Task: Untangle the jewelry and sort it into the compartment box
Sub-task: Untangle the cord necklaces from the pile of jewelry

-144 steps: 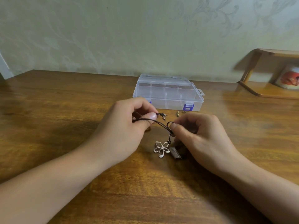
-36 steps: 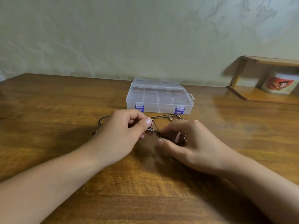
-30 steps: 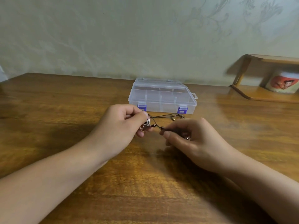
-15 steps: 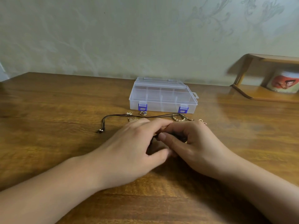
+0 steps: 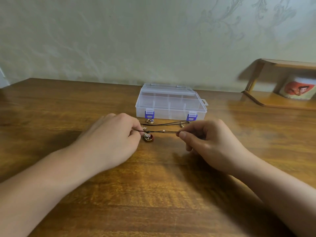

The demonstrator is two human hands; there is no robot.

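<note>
A black cord necklace [image 5: 162, 131] is stretched level between my two hands above the wooden table [image 5: 153, 194]. My left hand [image 5: 112, 139] pinches its left end, where a round red and gold pendant [image 5: 148, 137] hangs just right of my fingers. My right hand [image 5: 210, 144] pinches the cord's right end between thumb and forefinger. A second strand of black cord [image 5: 169, 123] lies on the table behind. A small ring [image 5: 150, 120] sits in front of the clear compartment box [image 5: 171, 102], whose lid is closed with two blue latches.
A low wooden shelf [image 5: 280, 100] stands at the back right with a printed mug [image 5: 297, 89] under it. The wall runs close behind the box. A small metal clasp [image 5: 182, 124] lies near my right hand.
My hands were pressed together over the jewelry half a second ago. They have now drawn apart sideways, pulling the cord taut between them and uncovering the red pendant.
</note>
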